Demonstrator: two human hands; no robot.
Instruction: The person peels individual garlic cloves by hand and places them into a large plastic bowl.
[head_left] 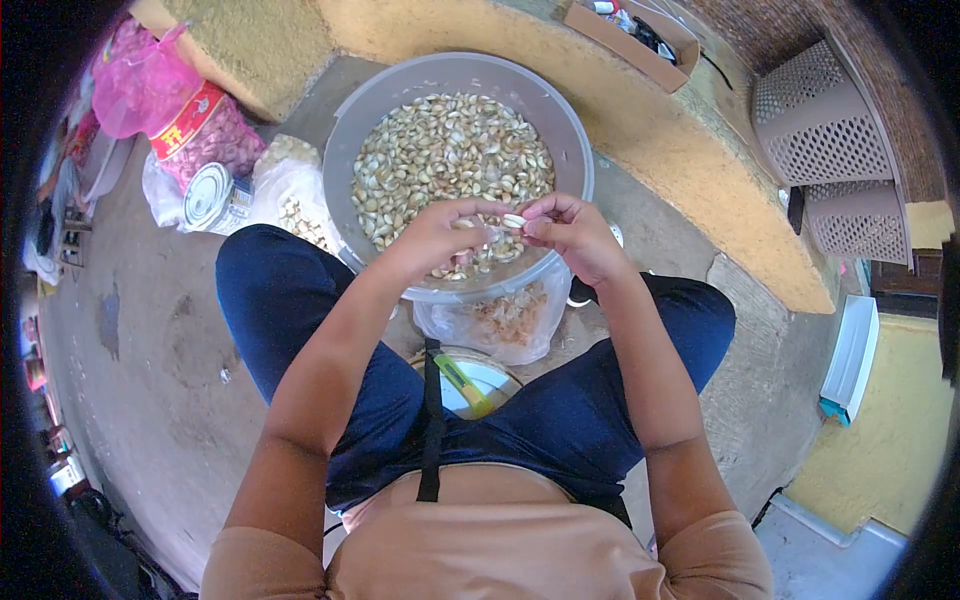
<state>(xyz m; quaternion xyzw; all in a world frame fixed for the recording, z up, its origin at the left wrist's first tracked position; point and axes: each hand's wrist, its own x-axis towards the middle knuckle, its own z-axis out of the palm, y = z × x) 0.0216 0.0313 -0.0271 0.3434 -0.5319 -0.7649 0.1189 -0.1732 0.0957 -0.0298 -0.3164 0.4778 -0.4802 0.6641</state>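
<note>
A large grey tub (335,150) in front of me holds many pale garlic cloves (450,150), which look wet. Over its near side, a single whitish garlic clove (513,221) is held between my two hands. My right hand (575,240) pinches it with thumb and fingertips. From the other side, my left hand (445,238) has its index finger and thumb closed about the clove's left end; its other fingers are curled and partly hidden. Below the tub's near rim, a clear plastic bag (535,335) contains brownish peelings.
Left of the tub stand a white bag (285,190) with cloves, a tin can (210,195) and a pink mesh sack (215,140). A yellow-green cutter (465,385) lies on a round lid (490,375) between my legs. A low ledge (640,165) runs behind, carrying a cardboard box (640,50).
</note>
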